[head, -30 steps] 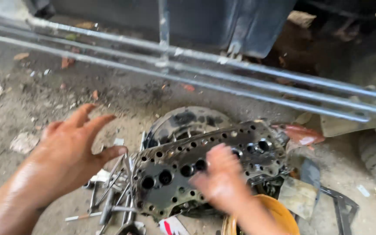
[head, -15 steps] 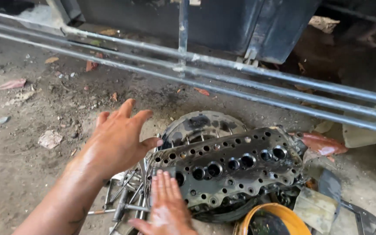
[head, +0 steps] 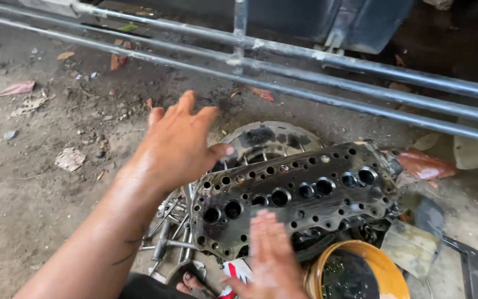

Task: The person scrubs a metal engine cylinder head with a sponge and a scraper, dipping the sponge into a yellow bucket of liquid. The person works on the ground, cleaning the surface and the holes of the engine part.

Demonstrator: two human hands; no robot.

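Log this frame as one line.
left hand: open, above cylinder head | right hand: open, at its near edge | yellow oil bucket beside

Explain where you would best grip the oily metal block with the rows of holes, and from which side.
Probably by its two short ends, hands coming from left and right. The cylinder head is long, flat-faced and oil-slick, so its top gives no hold; the left hand and right hand already hover near it.
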